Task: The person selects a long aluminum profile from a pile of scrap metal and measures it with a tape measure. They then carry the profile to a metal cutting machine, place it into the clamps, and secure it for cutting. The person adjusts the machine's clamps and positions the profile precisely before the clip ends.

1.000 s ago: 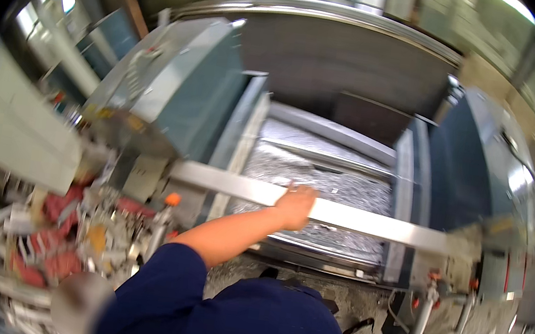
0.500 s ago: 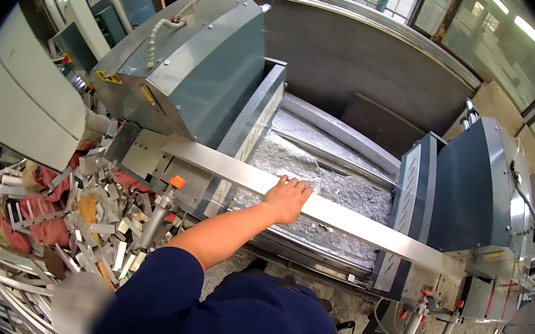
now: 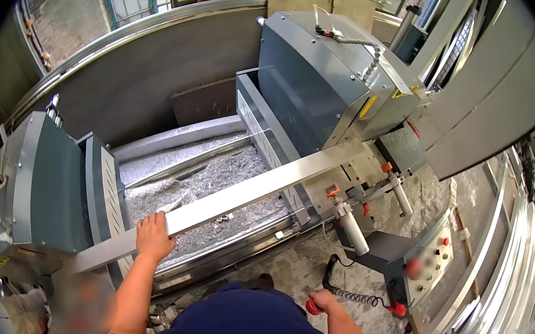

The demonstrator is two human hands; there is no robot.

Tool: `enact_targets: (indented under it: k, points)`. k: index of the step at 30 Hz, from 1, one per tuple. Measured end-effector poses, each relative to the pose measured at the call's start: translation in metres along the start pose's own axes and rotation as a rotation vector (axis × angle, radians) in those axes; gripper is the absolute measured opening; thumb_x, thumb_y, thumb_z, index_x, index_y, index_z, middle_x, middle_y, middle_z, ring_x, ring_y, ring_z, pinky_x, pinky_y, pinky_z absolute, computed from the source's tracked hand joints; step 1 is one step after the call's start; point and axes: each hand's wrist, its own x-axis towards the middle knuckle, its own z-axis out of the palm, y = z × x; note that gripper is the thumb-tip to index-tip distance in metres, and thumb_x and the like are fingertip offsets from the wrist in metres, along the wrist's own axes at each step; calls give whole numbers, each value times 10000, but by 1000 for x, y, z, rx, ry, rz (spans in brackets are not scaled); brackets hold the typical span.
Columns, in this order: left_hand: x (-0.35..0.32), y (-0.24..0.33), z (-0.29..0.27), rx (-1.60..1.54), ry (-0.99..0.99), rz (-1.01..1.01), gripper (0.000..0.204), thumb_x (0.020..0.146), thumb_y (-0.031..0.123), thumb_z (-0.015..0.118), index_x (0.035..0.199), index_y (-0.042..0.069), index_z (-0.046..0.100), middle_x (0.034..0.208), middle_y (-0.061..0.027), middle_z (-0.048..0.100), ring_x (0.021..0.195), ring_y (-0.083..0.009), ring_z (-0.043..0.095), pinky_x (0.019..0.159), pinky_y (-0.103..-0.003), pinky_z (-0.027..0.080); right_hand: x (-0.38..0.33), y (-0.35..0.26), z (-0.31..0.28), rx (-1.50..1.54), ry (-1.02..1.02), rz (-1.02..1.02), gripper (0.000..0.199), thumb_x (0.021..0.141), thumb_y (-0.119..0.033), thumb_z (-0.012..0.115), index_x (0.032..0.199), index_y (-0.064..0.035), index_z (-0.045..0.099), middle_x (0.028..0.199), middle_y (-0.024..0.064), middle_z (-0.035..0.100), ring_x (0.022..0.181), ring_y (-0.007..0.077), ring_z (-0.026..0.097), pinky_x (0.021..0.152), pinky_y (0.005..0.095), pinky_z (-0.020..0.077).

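Note:
A long, silver aluminium profile [image 3: 237, 193] lies across the two ends of a grey double-head cutting saw. My left hand [image 3: 155, 237] is over the profile towards its left end, fingers bent round its far edge. At my right side, my right hand [image 3: 325, 302] is closed round a red, rounded object [image 3: 313, 307]; most of it is hidden by the fingers. The right saw head [image 3: 319, 79] stands behind the profile's far right end, the left saw head [image 3: 49, 179] by its near left end.
Metal chips fill the bed [image 3: 227, 168] between the heads. White clamp cylinders [image 3: 352, 231] with orange tops stand at the right front. Beyond my right hand are a coiled black cable [image 3: 358, 297] and a control panel [image 3: 431, 259]. Long profiles [image 3: 495, 285] are stacked at far right.
The view has swung right, bringing the control panel and stacked profiles into sight. My right hand has come into view holding the red object. My left hand is still on the profile.

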Motion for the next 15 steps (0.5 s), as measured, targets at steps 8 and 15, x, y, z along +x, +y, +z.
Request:
enact_targets:
  k: [8,15]
  points:
    - [1,0,5,-1,11,7,658,669,250,794,1224,41,510,1177,-135,556,1136,-321,515,1047,-451,360,-16,56,33,46,-79,92,383,780,-330,662,888,34,709,913,229,707,840,346,696,730,423,534]
    - [-1,3,8,18,2,-25,672,664,255,799,1230,39,505,1169,-141,569,1138,-327,525,1039,-454,363,-22,56,41,43,-110,98,384,777,-339,648,873,29,708,878,220,699,808,325,695,718,438,529]
